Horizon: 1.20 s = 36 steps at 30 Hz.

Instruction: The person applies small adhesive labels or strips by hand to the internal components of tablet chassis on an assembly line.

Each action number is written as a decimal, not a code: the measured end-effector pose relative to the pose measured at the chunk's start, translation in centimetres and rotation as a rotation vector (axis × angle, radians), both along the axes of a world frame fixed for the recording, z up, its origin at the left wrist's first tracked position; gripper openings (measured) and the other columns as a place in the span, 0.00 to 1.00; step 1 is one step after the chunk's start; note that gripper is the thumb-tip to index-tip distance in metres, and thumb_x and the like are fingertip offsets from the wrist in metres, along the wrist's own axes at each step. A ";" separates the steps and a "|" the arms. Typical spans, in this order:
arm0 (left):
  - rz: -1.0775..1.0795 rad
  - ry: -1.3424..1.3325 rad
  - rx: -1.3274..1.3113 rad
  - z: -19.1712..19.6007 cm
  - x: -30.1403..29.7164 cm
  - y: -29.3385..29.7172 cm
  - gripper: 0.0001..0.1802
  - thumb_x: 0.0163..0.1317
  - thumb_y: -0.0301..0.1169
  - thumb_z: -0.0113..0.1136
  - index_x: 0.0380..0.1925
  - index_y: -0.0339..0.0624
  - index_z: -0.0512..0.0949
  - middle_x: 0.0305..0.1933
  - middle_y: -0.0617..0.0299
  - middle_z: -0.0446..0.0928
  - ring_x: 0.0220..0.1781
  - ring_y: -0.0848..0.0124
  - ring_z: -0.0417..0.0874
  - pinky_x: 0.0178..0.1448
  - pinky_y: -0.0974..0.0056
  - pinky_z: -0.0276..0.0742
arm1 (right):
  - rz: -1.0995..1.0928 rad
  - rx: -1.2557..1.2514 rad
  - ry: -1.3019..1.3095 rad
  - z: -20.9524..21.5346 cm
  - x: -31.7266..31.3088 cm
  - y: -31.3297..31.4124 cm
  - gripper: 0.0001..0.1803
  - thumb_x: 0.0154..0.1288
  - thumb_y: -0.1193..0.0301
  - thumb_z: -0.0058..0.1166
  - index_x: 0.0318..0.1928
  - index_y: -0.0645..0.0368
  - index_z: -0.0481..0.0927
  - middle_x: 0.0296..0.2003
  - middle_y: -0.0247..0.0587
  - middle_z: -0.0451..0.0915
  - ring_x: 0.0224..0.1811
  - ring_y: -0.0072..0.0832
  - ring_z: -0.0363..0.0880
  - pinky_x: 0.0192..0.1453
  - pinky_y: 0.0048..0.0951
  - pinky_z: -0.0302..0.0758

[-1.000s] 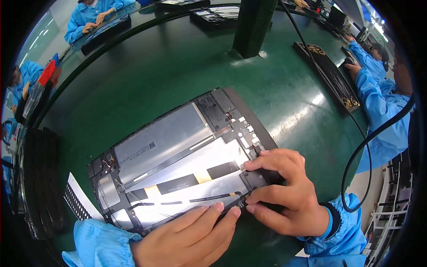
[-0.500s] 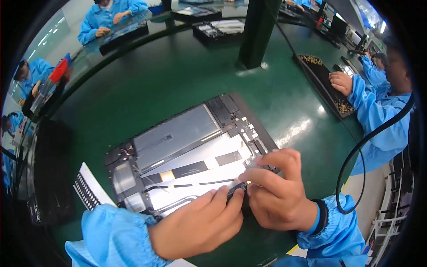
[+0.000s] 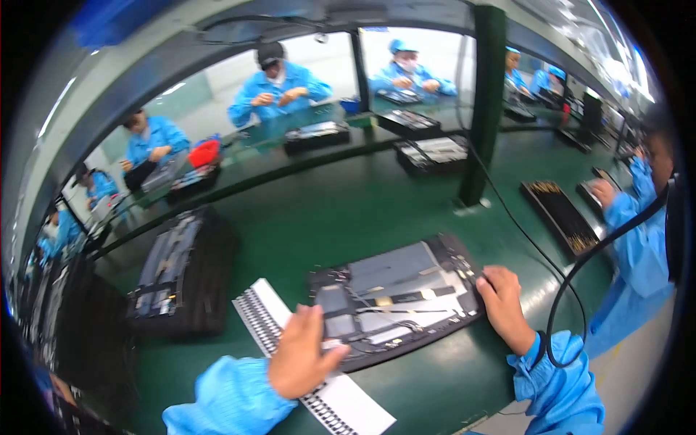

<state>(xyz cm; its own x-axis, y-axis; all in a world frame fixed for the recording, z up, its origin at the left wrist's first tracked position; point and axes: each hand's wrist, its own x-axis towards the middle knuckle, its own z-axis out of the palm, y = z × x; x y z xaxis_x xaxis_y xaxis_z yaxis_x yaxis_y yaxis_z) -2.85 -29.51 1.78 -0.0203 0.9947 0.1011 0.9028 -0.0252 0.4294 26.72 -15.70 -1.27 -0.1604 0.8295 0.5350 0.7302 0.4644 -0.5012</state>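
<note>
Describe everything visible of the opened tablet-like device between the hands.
The tablet-like device is a flat, dark-edged rectangle, insides up: a dull grey panel along the far side, a silvery sheet crossed by a black strip, small board parts at right. It lies on the green tabletop, right end angled away. The left hand touches its left end, the right hand its right edge; blur hides finer detail.
</note>
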 end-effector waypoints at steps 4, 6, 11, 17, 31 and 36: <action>-0.153 -0.153 0.202 -2.3 1.0 0.5 0.44 0.56 0.48 0.52 0.58 0.21 0.49 0.57 0.20 0.48 0.65 0.35 0.43 0.67 0.48 0.40 | 0.002 -0.006 0.119 -1.0 -0.7 1.0 0.14 0.54 0.69 0.51 0.36 0.69 0.74 0.32 0.52 0.75 0.37 0.43 0.72 0.44 0.36 0.67; -0.116 -0.217 0.233 -1.9 2.2 0.4 0.46 0.54 0.47 0.55 0.60 0.24 0.46 0.61 0.22 0.40 0.67 0.37 0.38 0.67 0.48 0.37 | 0.004 -0.161 0.545 0.0 -1.9 0.9 0.13 0.57 0.68 0.50 0.34 0.68 0.74 0.30 0.46 0.75 0.33 0.32 0.72 0.41 0.29 0.67; -0.035 -0.454 0.655 3.9 1.6 -0.9 0.41 0.51 0.30 0.59 0.61 0.32 0.48 0.65 0.30 0.29 0.68 0.44 0.40 0.66 0.57 0.49 | 0.306 -0.281 0.900 5.0 -7.2 3.3 0.12 0.57 0.71 0.50 0.37 0.69 0.75 0.28 0.36 0.75 0.32 0.23 0.71 0.38 0.23 0.67; 0.252 -0.468 0.904 6.3 -3.4 -5.1 0.39 0.51 0.29 0.60 0.60 0.31 0.50 0.65 0.42 0.34 0.63 0.57 0.54 0.61 0.60 0.61 | 0.735 -0.349 0.843 16.4 -22.6 7.1 0.10 0.51 0.72 0.53 0.29 0.69 0.79 0.25 0.38 0.78 0.27 0.21 0.73 0.34 0.22 0.68; 0.790 -0.345 0.812 3.9 -11.1 -7.2 0.31 0.53 0.37 0.58 0.56 0.40 0.60 0.55 0.47 0.44 0.49 0.60 0.60 0.60 0.59 0.54 | 0.807 -0.472 0.680 12.7 -48.0 8.6 0.15 0.47 0.64 0.58 0.19 0.68 0.79 0.19 0.40 0.77 0.22 0.24 0.72 0.30 0.23 0.67; 0.812 -0.168 0.763 3.7 -12.1 -7.3 0.35 0.53 0.41 0.56 0.60 0.42 0.57 0.55 0.46 0.45 0.50 0.59 0.55 0.61 0.57 0.49 | 0.680 -0.443 0.699 11.3 -48.1 7.0 0.18 0.44 0.60 0.54 0.18 0.66 0.79 0.20 0.50 0.78 0.27 0.40 0.78 0.37 0.34 0.71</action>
